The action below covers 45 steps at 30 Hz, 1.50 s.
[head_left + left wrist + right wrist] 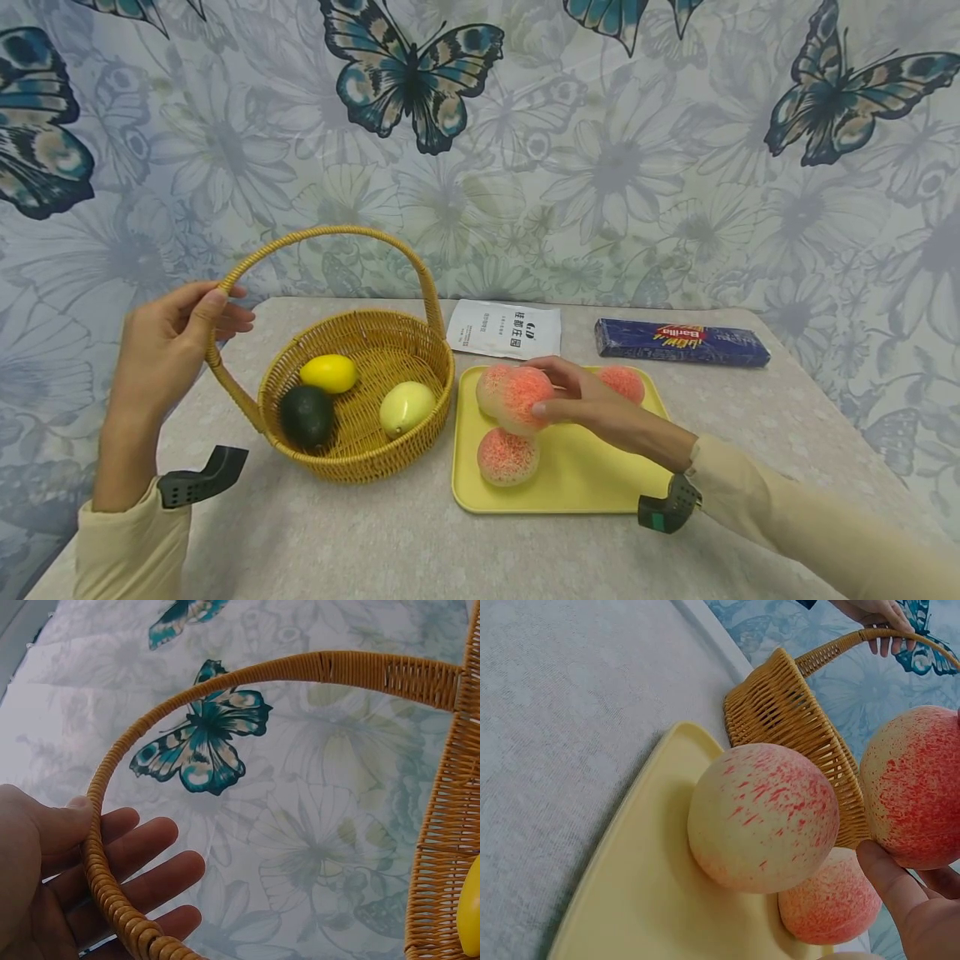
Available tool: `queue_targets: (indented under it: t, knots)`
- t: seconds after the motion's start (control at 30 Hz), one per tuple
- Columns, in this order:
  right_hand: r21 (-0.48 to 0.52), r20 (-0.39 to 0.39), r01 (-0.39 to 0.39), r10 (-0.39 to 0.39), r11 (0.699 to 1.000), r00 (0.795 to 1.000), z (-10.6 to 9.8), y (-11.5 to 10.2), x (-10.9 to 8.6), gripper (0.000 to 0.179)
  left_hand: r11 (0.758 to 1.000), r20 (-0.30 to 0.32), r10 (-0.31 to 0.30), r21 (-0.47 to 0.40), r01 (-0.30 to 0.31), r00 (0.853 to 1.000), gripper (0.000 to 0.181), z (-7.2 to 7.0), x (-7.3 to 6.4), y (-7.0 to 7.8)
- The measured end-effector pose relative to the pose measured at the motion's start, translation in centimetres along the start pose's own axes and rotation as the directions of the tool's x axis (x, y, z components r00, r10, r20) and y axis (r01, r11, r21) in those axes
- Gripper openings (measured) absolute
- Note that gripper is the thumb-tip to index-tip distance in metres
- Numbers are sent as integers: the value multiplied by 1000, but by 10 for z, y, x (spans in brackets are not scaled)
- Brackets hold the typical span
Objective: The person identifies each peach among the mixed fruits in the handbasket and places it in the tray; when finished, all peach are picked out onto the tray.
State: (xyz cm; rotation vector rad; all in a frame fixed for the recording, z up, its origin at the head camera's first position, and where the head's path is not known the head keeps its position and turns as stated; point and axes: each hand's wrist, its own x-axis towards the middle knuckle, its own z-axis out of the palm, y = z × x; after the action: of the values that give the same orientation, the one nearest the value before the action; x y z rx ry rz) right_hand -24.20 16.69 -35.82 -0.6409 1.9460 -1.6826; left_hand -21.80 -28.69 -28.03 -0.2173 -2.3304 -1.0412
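My left hand grips the handle of a yellow wicker basket, thumb on one side and fingers round the other. Inside the basket lie a yellow lemon, a dark green avocado and a pale yellow-green fruit. My right hand holds a pink-speckled peach between thumb and fingers, raised over the left part of a yellow tray. On the tray sit a peach at the front left, one partly hidden behind the held peach, and one at the back right.
Behind the tray lies a white packet with dark print. A blue Barilla box is at the table's back right. The pale tablecloth runs along the front, and a butterfly-patterned backdrop rises behind the table.
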Motion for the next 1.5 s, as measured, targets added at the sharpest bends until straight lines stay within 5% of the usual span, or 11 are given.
queue_targets:
  t: [0.67,0.93,1.2,1.5]
  knots:
    - [-13,-43,-7,6,1000,999,-14,17,-23,58,1000,4,-4,-11,4,1000,34,1,1,-1]
    - [-63,-73,-90,86,994,994,-18,26,-32,64,1000,0,-1,-15,1,1000,32,2,2,-1]
    - [-106,-37,-79,75,991,996,-23,37,-38,57,1000,-1,-2,-8,2,1000,33,1,3,-7]
    - [-93,-40,-83,79,992,996,-27,46,-45,57,992,21,24,-126,-21,999,29,1,6,-25]
